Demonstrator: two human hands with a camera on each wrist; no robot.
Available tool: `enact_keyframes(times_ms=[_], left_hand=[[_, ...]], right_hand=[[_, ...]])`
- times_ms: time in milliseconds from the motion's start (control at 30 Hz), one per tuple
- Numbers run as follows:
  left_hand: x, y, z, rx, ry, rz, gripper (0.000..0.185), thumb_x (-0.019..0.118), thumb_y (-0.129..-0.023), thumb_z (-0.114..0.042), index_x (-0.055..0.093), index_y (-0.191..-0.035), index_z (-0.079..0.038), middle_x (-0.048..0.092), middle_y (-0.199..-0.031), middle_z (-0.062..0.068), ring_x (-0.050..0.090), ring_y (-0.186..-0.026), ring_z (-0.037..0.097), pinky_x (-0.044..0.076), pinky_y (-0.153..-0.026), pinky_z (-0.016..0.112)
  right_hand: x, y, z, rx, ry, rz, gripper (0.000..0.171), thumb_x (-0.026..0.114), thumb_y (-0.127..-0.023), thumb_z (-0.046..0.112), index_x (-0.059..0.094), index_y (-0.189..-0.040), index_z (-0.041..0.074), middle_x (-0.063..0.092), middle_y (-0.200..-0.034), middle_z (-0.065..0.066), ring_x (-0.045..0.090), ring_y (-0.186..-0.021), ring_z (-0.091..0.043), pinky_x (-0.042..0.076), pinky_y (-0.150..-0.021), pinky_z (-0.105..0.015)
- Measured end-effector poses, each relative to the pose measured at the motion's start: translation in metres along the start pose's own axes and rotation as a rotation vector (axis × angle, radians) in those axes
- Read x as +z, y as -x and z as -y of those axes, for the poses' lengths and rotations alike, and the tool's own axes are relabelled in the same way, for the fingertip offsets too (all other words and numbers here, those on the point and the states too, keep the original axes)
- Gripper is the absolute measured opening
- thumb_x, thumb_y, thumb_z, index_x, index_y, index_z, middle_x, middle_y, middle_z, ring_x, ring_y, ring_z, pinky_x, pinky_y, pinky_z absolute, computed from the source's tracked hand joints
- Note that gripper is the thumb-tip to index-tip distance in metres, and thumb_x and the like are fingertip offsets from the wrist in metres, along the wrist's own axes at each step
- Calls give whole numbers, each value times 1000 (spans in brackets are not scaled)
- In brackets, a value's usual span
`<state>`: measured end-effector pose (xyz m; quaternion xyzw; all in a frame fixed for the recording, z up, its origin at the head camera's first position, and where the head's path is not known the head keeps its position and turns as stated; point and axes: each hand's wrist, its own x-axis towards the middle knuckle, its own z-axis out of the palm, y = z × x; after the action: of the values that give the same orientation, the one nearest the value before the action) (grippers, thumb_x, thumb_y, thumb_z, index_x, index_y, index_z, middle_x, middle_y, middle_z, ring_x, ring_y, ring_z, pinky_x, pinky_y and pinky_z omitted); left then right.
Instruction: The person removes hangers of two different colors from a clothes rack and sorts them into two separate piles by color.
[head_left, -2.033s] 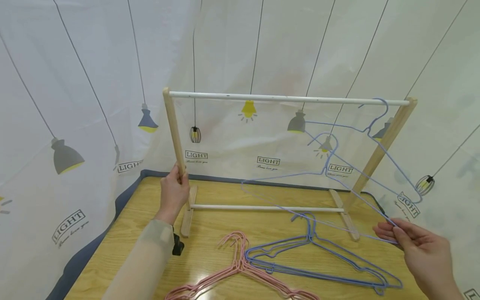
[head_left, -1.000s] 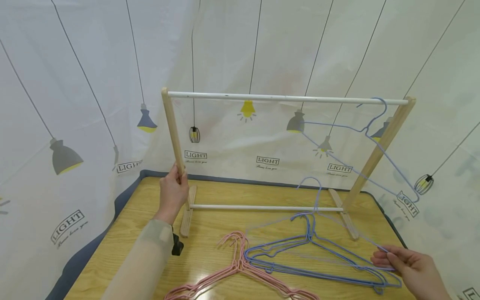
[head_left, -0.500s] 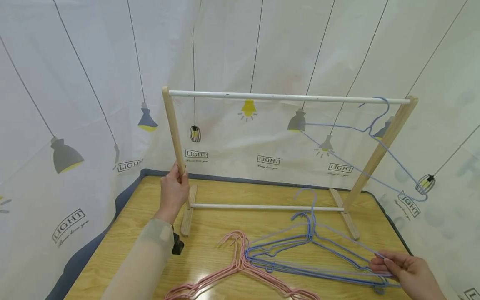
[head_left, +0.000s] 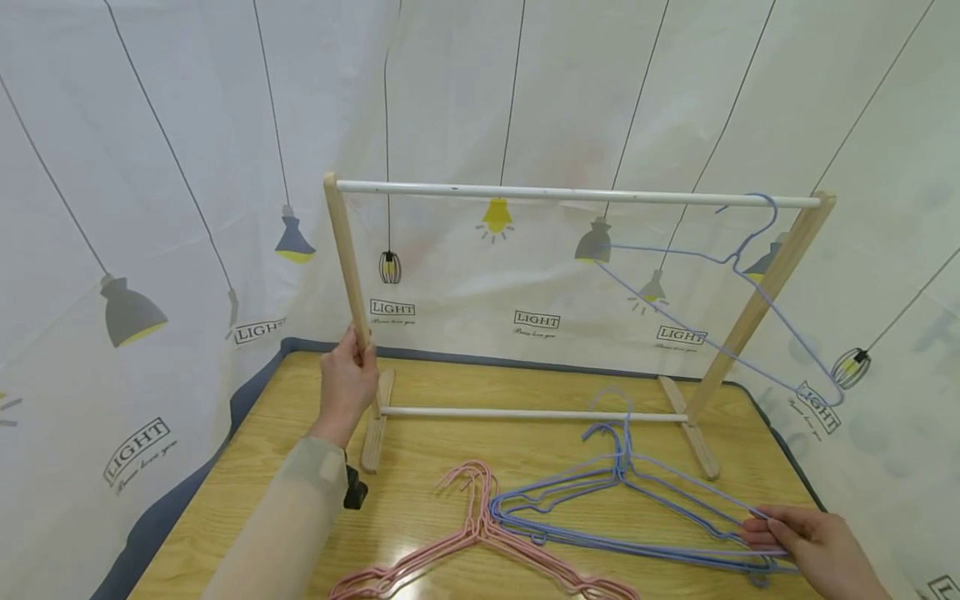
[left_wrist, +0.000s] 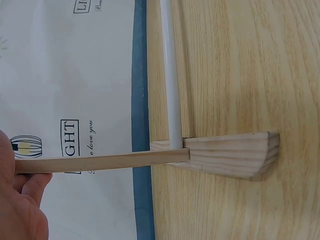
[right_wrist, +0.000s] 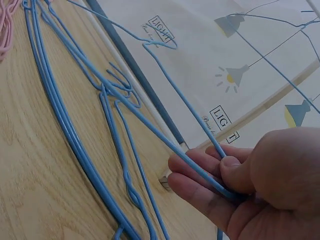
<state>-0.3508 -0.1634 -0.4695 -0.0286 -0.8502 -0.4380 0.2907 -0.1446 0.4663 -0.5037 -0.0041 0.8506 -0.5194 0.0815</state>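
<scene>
My left hand (head_left: 347, 387) grips the left wooden upright (head_left: 347, 258) of a small clothes rack, low down. In the left wrist view, the fingers wrap that upright (left_wrist: 100, 162) above its foot (left_wrist: 225, 152). My right hand (head_left: 817, 546) pinches one corner of a blue wire hanger between thumb and fingers. In the right wrist view, this held hanger (right_wrist: 185, 157) slants away from the fingertips. Its hook and body overlap a pile of blue hangers (right_wrist: 62, 125) lying on the wooden table. Another blue hanger (head_left: 774, 215) hangs by its hook near the right end of the rack's top bar (head_left: 525, 193).
Several pink hangers (head_left: 480, 517) lie stacked at the front of the table (head_left: 262, 467), left of the blue pile. A white lower bar (head_left: 525, 414) joins the rack's feet. Behind stands a white curtain (head_left: 450, 100) printed with lamps.
My right hand has lowered the blue hanger from in front of the rack to just over the blue pile, slowing lately. My left hand keeps its place on the upright.
</scene>
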Motion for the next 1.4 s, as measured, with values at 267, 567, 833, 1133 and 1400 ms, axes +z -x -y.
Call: enact_keyframes(times_ms=[267, 567, 833, 1133, 1400], left_hand=[[0, 0, -1, -15, 8, 9, 20, 63, -106, -7, 67, -125, -2, 77, -98, 21, 70, -73, 29, 56, -62, 45], [0, 0, -2, 0, 6, -6, 19, 64, -105, -5, 68, -123, -2, 77, -97, 20, 71, -73, 30, 56, -62, 46], [0, 0, 0, -16, 24, 5, 21, 63, -105, -4, 67, -126, -2, 77, -103, 22, 72, -78, 31, 57, -64, 46], [0, 0, 0, -21, 26, 11, 24, 62, -106, -5, 66, -129, -3, 76, -106, 22, 74, -81, 32, 58, -66, 48], [0, 0, 0, -20, 24, 16, 15, 61, -106, -5, 67, -120, -3, 76, -104, 23, 73, -81, 32, 59, -66, 49]], right_hand=[[9, -9, 0, 154, 55, -37, 31, 42, -107, -13, 48, -132, -30, 74, -108, -29, 77, -92, -28, 61, -82, -35], [17, -15, -5, 299, 131, -96, 30, 50, -107, -8, 55, -130, -26, 76, -104, -23, 77, -93, -31, 61, -78, -36], [10, -12, -8, 162, 352, -176, 42, 73, -102, 16, 65, -128, -16, 76, -113, -21, 76, -95, -20, 59, -75, -28], [-6, -12, 11, 74, 213, -361, 52, 67, -107, 19, 54, -137, -21, 78, -108, -16, 72, -82, 3, 59, -70, -23], [-34, -21, 39, 95, 94, -551, 63, 65, -107, 25, 44, -149, -18, 70, -95, 27, 60, -79, 19, 54, -68, -13]])
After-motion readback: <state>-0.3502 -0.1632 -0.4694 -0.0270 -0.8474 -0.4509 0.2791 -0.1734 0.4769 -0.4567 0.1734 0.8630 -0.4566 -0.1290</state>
